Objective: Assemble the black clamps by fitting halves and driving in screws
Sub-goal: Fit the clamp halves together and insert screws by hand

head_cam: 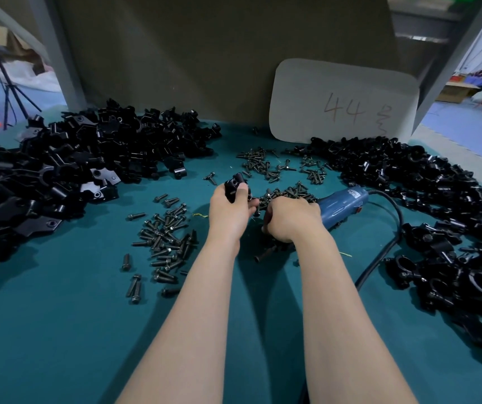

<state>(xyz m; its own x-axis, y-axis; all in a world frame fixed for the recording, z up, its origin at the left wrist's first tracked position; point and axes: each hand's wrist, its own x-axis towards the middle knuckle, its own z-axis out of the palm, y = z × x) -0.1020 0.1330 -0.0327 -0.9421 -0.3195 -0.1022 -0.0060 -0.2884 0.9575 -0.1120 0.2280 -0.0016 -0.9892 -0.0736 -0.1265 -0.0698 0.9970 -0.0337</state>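
Teal counter (pixel 59 330) strewn with screws (pixel 164 240) — left hand (pixel 231 208) grips a black clamp (pixel 234 186); right hand (pixel 292 220) curls over the screws, its grip hidden. A loosened hold could let the halves slip.

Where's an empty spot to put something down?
Bare teal table mat lies near-left, beside the left forearm, this side of the scattered dark screws, and near-right, between the right forearm and the black power cord. Crowded: both heaps of black clamp parts and the middle.

Your left forearm (pixel 193 301) and right forearm (pixel 339 301) show bare. Your left hand (pixel 229 209) and right hand (pixel 290 220) are bare too
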